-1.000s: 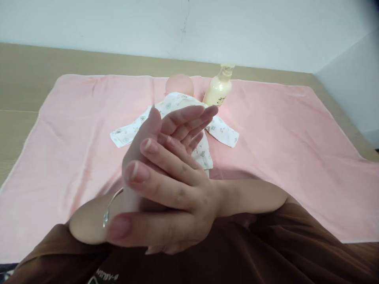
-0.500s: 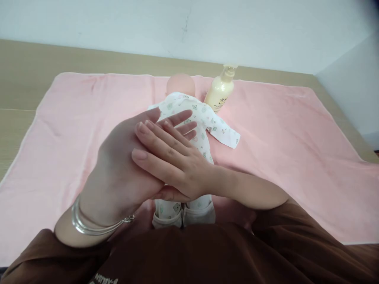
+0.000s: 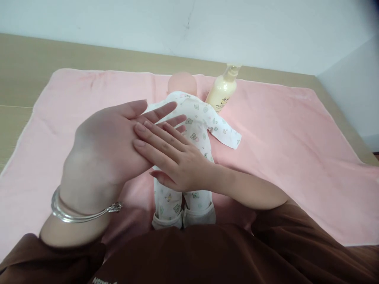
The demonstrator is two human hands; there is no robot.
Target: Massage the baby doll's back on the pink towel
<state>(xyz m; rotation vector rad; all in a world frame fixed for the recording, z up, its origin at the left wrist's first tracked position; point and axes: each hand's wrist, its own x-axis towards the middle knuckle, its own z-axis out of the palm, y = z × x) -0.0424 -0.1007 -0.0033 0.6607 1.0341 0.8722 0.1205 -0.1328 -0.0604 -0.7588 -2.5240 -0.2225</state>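
My left hand [image 3: 103, 142] is open, palm turned up toward the right, with its fingers stretched out and a silver bangle [image 3: 79, 217] round the wrist. Across its palm and fingers lies my right hand [image 3: 180, 161], palm down, fingers long and flat. Neither hand grips an object. Beneath them a baby doll in a white patterned sleepsuit [image 3: 195, 126] lies on a pink blanket [image 3: 281, 157]. The doll's bare round head [image 3: 182, 83] points away from me. My hands hide part of its body and one arm.
A pale yellow pump bottle [image 3: 222, 91] rests beside the doll's head, on the right. The blanket covers most of a wooden table [image 3: 23, 51], whose back edge meets a white wall [image 3: 118, 23].
My left hand has slid left and slightly toward me, so the two hands overlap less. The right hand has stayed nearly in place. Doll and bottle lie as before.
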